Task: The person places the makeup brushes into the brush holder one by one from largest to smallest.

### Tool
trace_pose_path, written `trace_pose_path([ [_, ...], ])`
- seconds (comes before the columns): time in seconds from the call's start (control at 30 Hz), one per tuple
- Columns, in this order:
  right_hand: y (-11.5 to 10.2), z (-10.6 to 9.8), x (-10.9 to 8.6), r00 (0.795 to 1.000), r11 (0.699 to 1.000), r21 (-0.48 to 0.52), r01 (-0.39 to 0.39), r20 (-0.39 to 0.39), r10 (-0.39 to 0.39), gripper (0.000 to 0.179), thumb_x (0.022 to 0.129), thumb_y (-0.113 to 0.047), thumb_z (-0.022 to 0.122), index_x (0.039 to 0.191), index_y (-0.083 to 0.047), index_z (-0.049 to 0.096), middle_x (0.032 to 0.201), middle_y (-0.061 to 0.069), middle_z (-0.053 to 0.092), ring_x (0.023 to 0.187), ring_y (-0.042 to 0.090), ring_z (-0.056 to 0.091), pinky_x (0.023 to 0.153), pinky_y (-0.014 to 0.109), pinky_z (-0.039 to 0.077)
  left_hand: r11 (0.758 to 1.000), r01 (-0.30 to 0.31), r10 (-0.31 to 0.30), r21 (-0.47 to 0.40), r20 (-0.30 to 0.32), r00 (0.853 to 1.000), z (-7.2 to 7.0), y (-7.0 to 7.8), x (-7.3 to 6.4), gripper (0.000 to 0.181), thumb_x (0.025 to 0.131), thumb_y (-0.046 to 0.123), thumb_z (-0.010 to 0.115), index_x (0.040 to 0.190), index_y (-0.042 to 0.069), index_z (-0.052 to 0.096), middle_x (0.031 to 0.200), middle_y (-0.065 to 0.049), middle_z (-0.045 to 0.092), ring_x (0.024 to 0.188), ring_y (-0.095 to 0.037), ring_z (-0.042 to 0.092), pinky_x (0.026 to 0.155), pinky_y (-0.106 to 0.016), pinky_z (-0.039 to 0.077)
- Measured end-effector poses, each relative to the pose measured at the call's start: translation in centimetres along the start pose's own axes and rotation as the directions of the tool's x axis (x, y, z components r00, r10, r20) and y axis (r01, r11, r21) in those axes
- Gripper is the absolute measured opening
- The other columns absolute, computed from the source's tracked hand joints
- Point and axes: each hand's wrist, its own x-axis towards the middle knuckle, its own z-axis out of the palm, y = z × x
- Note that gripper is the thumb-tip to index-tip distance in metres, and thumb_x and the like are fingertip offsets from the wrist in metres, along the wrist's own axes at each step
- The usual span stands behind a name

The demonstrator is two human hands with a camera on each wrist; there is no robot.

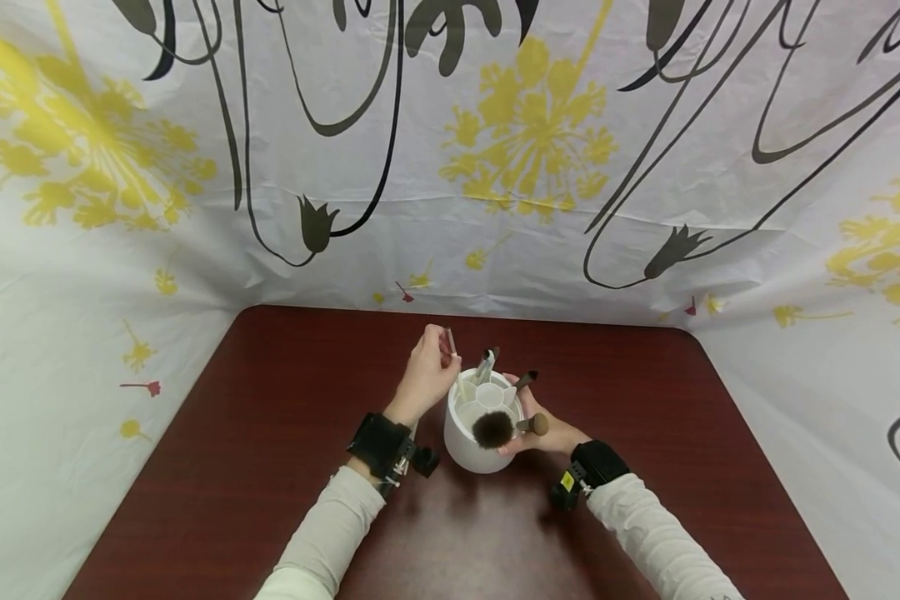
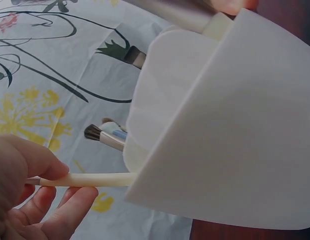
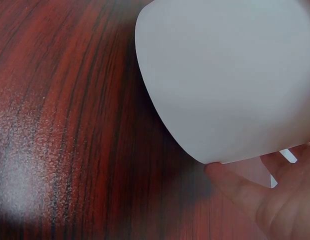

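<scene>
A white round brush holder [image 1: 467,448] with inner compartments stands on the table, several makeup brushes sticking out of it. My left hand [image 1: 427,372] pinches a thin makeup brush [image 2: 95,180] by its cream handle between thumb and fingers. That handle's lower end passes behind the holder's rim in the left wrist view. On the other side, my right hand [image 1: 546,429] grips the holder, thumb at the near side and fingers round the back. A big fluffy dark brush [image 1: 492,429] leans over the front rim, beside a brush with a tan round head [image 1: 534,424].
The dark red wood-grain table [image 1: 307,400] has rounded far corners. A white curtain with yellow and grey flower prints [image 1: 450,250] hangs behind it and along both sides. Each wrist wears a black strapped camera [image 1: 381,446].
</scene>
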Motion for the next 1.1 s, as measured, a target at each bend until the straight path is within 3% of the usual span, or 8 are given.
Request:
trace_pose_path([
  [0.33, -0.3, 0.1, 0.0, 1.000, 1.000, 0.007, -0.022, -0.008, 0.022, 0.106, 0.066, -0.003, 0.077, 0.140, -0.003, 0.001, 0.139, 0.023, 0.026, 0.126, 0.037, 0.025, 0.099, 0.058, 0.019, 1.000, -0.019, 0.019, 0.001, 0.019, 1.000, 0.3, -0.4, -0.5, 0.029, 0.078, 0.003, 0.064, 0.098, 0.005, 0.043, 0.086, -0.007, 0.052, 0.076, -0.018, 0.059, 0.067, -0.027, 0.049],
  [0.73, -0.2, 0.1, -0.1, 1.000, 1.000, 0.018, -0.025, -0.008, 0.025, 0.106, 0.066, -0.004, 0.077, 0.139, -0.002, 0.001, 0.139, 0.024, 0.023, 0.126, 0.036, 0.024, 0.099, 0.058, 0.018, 1.000, 0.014, -0.014, 0.003, 0.072, 0.997, 0.3, -0.9, -0.8, 0.033, 0.074, 0.003, 0.065, 0.101, 0.007, 0.047, 0.085, -0.004, 0.056, 0.074, -0.015, 0.062, 0.065, -0.025, 0.050],
  [1.1, 3.3, -0.2, 0.3, 0.997, 0.997, -0.020, 0.080, -0.010, -0.081, 0.108, 0.067, -0.020, 0.080, 0.141, -0.006, 0.001, 0.139, 0.013, 0.027, 0.123, 0.017, 0.033, 0.097, 0.050, 0.026, 1.000, 0.010, -0.011, 0.010, 0.091, 0.996, 0.3, -0.8, -0.9, 0.029, 0.073, 0.001, 0.064, 0.098, 0.007, 0.050, 0.085, -0.008, 0.058, 0.076, -0.018, 0.063, 0.066, -0.027, 0.051],
])
